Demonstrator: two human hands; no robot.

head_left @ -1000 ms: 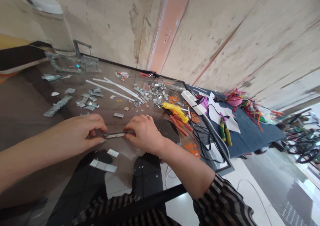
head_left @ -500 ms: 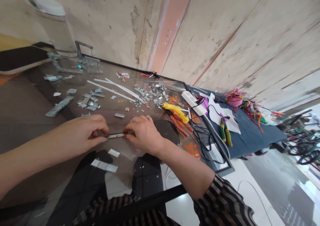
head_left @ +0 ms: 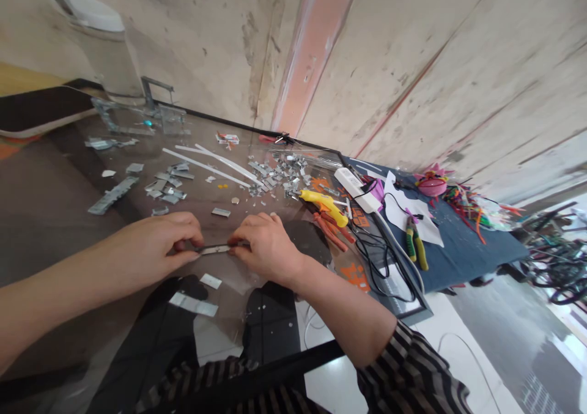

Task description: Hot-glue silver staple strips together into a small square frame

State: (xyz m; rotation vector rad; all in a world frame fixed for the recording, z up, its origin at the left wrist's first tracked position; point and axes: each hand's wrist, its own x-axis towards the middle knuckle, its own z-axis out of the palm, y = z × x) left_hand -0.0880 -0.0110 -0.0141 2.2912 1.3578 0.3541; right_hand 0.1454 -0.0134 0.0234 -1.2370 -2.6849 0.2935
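Observation:
Between my hands is a short, thin, silvery strip (head_left: 215, 250), pinched at both ends. My left hand (head_left: 177, 240) has its thumb and forefinger closed on the left end. The right end sits between the thumb and fingers of my right hand (head_left: 257, 241), which hide that tip. Just below on the glass table (head_left: 257, 279) lie a small flat silvery piece (head_left: 210, 280) and a longer silvery strip (head_left: 193, 304). Above my hands is another small silvery piece (head_left: 221, 212).
Silvery scraps (head_left: 279, 172) are heaped beyond my hands, beside white glue sticks (head_left: 206, 166). On the right are a yellow glue gun (head_left: 324, 206), red-handled pliers (head_left: 331, 232), a power strip (head_left: 358, 189), black cables (head_left: 373, 252) and green-handled pliers (head_left: 415, 246). A lidded bin (head_left: 105, 53) stands far left.
The view has shifted very slightly. Both hands keep the same pinch on the silvery strip, and nothing else has visibly moved.

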